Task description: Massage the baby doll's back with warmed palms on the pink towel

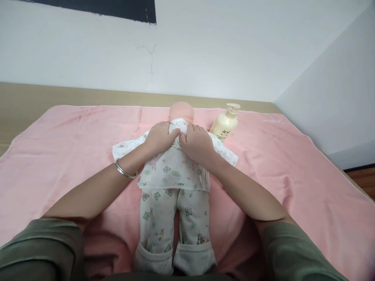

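Note:
A baby doll in a white print top and trousers lies stretched out, its bald head pointing away from me. No facial features show, so its back seems to be up. My left hand rests on the left side of its upper back, fingers laid over the shoulder. On the opposite shoulder lies my right hand, its fingers likewise extended forward. My thumbs nearly meet at the middle, beside gathered cloth below the neck. The doll's sleeves spread out to both sides beneath my wrists.
A pale yellow pump bottle lies tilted just beyond the right sleeve. Under everything spreads a pink blanket on a light wooden surface. A white wall closes off the back, and another wall stands at the right.

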`<action>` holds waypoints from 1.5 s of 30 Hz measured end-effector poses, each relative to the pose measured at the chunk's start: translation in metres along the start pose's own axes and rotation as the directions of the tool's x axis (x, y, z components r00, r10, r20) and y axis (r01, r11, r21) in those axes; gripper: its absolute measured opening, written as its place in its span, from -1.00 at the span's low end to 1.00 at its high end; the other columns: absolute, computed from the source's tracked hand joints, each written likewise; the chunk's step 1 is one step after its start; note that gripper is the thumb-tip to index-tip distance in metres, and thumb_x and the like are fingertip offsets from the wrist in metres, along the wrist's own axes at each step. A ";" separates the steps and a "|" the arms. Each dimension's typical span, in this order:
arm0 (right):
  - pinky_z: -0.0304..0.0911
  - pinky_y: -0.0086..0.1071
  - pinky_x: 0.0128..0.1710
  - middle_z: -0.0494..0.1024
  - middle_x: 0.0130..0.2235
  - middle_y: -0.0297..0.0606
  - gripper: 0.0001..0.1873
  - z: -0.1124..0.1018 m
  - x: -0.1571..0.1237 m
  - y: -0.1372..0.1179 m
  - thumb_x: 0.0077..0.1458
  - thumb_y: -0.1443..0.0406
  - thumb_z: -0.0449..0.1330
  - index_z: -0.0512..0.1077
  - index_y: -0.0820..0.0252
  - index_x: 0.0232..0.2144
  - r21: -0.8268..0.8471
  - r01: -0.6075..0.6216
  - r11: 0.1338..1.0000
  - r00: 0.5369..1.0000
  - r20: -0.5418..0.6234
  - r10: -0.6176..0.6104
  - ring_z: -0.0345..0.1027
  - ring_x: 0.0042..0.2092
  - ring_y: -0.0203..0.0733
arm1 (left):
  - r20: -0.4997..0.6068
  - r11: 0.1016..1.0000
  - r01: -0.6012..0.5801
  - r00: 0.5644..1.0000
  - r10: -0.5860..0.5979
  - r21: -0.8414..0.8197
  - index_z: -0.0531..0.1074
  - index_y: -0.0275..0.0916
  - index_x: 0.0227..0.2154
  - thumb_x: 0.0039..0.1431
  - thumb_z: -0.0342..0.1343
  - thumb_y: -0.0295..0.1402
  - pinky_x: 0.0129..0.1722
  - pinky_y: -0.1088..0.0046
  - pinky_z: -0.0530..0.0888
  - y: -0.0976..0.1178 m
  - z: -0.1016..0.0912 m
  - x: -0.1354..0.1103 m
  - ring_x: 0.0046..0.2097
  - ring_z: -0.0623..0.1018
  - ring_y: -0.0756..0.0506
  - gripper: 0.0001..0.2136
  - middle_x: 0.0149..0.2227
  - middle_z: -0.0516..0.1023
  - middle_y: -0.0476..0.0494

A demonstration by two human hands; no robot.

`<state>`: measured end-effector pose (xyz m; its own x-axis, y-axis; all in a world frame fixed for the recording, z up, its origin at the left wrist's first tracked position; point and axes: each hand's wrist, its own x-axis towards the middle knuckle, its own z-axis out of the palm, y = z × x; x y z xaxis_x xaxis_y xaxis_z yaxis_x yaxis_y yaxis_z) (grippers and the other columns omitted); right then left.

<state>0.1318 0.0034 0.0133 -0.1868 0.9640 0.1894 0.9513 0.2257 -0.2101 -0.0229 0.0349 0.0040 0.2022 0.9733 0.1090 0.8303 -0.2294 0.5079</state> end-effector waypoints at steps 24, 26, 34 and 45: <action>0.32 -0.14 -0.10 0.64 -0.04 0.05 -0.35 -0.002 0.028 0.034 0.41 -0.05 -0.23 0.50 0.26 -0.07 0.123 -0.133 0.983 0.974 0.200 0.107 0.51 -0.04 0.15 | -0.067 0.964 -0.104 0.990 0.124 0.244 0.44 -0.47 -0.09 0.34 -0.24 -0.30 0.19 0.08 0.38 0.028 0.004 -0.030 0.09 0.48 -0.35 -0.59 -0.01 0.53 -0.54; 0.31 -0.13 -0.05 0.62 -0.05 0.08 -0.39 0.000 0.020 0.025 0.43 0.03 -0.22 0.48 0.31 -0.05 0.044 -0.068 0.997 0.991 0.122 0.062 0.49 -0.03 0.16 | -0.034 0.981 -0.058 0.997 0.065 0.185 0.46 -0.43 -0.11 0.35 -0.26 -0.26 0.13 0.11 0.42 0.025 0.002 -0.025 0.05 0.52 -0.33 -0.57 -0.02 0.55 -0.51; 0.25 -0.12 0.08 0.58 -0.03 0.07 -0.55 0.001 -0.001 0.004 0.41 0.16 -0.12 0.45 0.35 -0.06 -0.005 0.079 0.997 0.997 -0.002 -0.079 0.41 0.04 0.15 | 0.063 0.994 0.095 0.993 -0.099 0.053 0.49 -0.31 -0.13 0.32 -0.21 0.04 -0.10 0.19 0.48 0.002 -0.005 -0.001 -0.08 0.59 -0.31 -0.46 -0.06 0.61 -0.38; 0.23 -0.07 0.12 0.57 -0.02 0.15 -0.51 0.008 -0.006 0.003 0.42 0.17 -0.15 0.43 0.45 -0.01 -0.101 0.105 0.989 0.992 -0.057 -0.111 0.40 0.06 0.19 | 0.084 0.991 0.011 0.996 -0.022 0.136 0.45 -0.28 -0.25 0.33 -0.24 -0.25 -0.06 0.20 0.49 0.010 -0.010 -0.010 -0.10 0.58 -0.26 -0.64 -0.13 0.61 -0.35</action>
<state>0.1337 -0.0007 0.0037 -0.2771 0.9234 0.2657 0.9464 0.3101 -0.0907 -0.0218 0.0230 0.0167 0.2262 0.9737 0.0257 0.8953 -0.2182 0.3885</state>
